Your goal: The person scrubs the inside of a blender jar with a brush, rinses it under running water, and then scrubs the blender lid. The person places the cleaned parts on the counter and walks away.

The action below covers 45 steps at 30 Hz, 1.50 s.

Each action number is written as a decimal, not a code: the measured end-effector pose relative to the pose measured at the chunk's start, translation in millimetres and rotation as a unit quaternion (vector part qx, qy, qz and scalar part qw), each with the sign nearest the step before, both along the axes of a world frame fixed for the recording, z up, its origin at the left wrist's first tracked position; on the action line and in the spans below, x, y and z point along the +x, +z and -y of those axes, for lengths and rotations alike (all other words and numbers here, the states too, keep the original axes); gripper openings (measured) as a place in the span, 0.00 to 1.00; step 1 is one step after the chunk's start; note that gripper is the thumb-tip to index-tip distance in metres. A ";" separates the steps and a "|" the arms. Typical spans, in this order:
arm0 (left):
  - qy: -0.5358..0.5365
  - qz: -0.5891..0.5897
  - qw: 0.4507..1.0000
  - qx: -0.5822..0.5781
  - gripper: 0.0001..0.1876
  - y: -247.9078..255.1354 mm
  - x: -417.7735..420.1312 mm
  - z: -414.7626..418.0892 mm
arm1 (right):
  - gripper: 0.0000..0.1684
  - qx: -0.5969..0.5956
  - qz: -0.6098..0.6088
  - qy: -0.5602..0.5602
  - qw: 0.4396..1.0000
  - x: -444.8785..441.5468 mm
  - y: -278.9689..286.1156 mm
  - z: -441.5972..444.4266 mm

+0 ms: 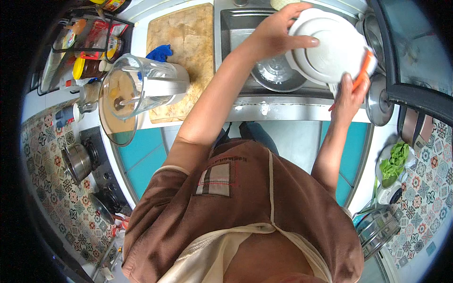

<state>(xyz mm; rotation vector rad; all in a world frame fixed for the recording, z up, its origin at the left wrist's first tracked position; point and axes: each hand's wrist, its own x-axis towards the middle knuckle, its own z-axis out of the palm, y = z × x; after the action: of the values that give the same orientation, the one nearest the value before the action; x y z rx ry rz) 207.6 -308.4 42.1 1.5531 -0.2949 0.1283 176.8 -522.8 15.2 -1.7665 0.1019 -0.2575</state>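
My left hand grips the left rim of a round white dish or lid, with the thumb across its face. The dish is tilted and raised over the right part of a dark sink. At its lower right edge, my right hand is closed around an orange-handled brush with pale bristles. The brush is close to the rim of the dish; contact is not clear. Below the dish, a metal bowl sits in the sink, partly covered by the dish and my left forearm.
Left of the sink, a wooden cutting board bears a glass blender jar and a blue cloth. A wire rack holds jars. On the right are a dark-framed panel, metal lids and leafy greens.
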 end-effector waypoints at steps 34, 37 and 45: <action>0.092 -0.122 0.974 0.170 0.29 35.5 -182.3 -343.4 | 0.42 -0.112 -0.017 0.314 0.943 -162.1 65.3 -328.0; 0.068 -0.125 0.976 0.167 0.29 32.0 -177.1 -343.7 | 0.41 -0.203 -0.047 0.273 0.939 -170.7 65.5 -331.1; 0.117 -0.075 0.974 0.181 0.28 15.6 -171.8 -347.0 | 0.43 -0.429 0.153 0.126 0.881 -197.7 76.8 -325.0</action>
<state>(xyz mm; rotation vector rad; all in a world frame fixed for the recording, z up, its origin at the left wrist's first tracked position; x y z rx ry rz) 35.8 38.6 57.7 1.9478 -0.0131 0.1462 -21.0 -197.8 92.0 -2.5583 -0.5525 -0.4301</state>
